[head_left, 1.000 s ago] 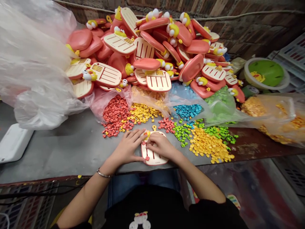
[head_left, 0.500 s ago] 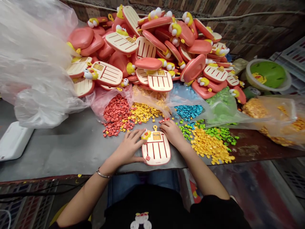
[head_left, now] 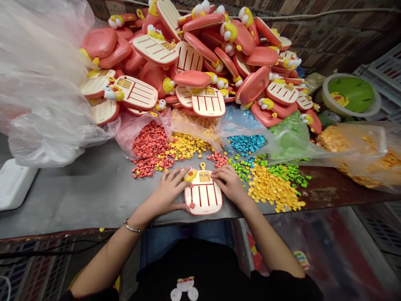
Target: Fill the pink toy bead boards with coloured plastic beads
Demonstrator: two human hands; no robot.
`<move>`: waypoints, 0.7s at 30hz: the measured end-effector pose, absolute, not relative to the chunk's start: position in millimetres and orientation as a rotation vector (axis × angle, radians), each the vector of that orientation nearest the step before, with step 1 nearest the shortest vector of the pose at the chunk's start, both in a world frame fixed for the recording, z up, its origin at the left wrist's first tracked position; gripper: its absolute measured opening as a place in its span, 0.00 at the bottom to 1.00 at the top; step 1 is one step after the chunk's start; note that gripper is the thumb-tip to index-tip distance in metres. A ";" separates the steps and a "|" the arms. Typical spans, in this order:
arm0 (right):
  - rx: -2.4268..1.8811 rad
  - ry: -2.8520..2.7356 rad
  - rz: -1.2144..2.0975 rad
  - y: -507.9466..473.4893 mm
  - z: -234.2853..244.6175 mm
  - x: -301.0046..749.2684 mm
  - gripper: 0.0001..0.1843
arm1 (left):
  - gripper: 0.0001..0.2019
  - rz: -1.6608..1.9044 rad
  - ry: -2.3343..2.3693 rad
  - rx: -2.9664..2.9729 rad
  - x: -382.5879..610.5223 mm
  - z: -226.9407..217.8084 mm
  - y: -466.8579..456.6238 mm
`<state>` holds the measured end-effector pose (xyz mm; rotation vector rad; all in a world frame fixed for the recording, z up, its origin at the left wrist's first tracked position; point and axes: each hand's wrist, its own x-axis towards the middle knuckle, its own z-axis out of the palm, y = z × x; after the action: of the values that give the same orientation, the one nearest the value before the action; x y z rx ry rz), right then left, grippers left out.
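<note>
A cream slotted plastic board [head_left: 203, 196] lies on the desk [head_left: 78, 200] directly in front of the person, its long axis running straight ahead, with its tab end pointing away from the body. The hands flank it, fingers loosely spread: the left hand [head_left: 169, 190] reaches a yellow duck piece [head_left: 191, 174] at the board's far left corner, though any pinch is hard to tell, while the right hand [head_left: 228, 184] rests against the far right edge.

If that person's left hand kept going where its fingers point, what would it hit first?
The left hand would most likely meet the small yellow duck piece at the top corner of the cream plastic card. Its fingertips look right beside it, though from this angle I can't tell whether they touch.
</note>
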<state>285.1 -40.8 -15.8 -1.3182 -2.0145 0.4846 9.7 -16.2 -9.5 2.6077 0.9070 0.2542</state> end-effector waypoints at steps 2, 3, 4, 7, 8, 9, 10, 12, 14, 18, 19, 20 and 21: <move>-1.287 -2.039 0.570 -45.8 -13.9 288.5 0.06 | 0.28 0.252 0.885 2.616 9.6 -10.2 -17.0; -1.276 -2.041 0.617 -48.7 -13.1 290.3 0.06 | 0.25 0.250 0.871 2.617 9.6 -10.7 -17.4; -1.272 -2.032 0.659 -51.5 -12.5 291.9 0.05 | 0.23 0.245 0.858 2.616 9.5 -11.1 -17.6; -1.303 -1.967 0.714 -56.4 -11.7 291.9 0.05 | 0.23 0.225 0.837 2.600 9.5 -12.5 -17.4; -1.317 -1.952 0.713 -56.4 -11.7 289.3 0.06 | 0.26 0.227 0.843 2.588 9.5 -12.8 -16.9; -1.332 -1.944 0.709 -55.6 -11.7 285.0 0.07 | 0.29 0.236 0.855 2.573 9.4 -13.1 -16.4; -1.339 -1.946 0.703 -54.2 -11.8 278.9 0.09 | 0.32 0.247 0.866 2.560 9.4 -13.3 -15.9; -1.331 -1.966 0.683 -50.5 -12.6 262.0 0.10 | 0.34 0.267 0.879 2.542 9.2 -13.4 -15.0; -1.305 -1.998 0.661 -47.1 -13.8 242.1 0.09 | 0.36 0.269 0.877 2.542 8.9 -13.2 -14.6; -1.287 -2.041 0.698 -45.7 -12.5 217.8 0.06 | 0.41 0.272 0.911 2.562 8.8 -12.5 -14.4; -1.249 -2.054 0.750 -46.5 -10.8 218.5 0.06 | 0.41 0.275 0.919 2.571 8.8 -12.2 -14.3; -1.188 -2.071 0.825 -47.6 -8.7 222.2 0.06 | 0.40 0.278 0.923 2.583 8.9 -12.0 -14.2; -1.115 -2.082 0.907 -48.6 -6.5 228.5 0.07 | 0.39 0.278 0.923 2.597 9.0 -11.7 -14.1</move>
<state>228.5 -48.6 -6.5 -1.1154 -2.0825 0.9071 9.0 -14.1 -11.7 2.5968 0.9234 0.2779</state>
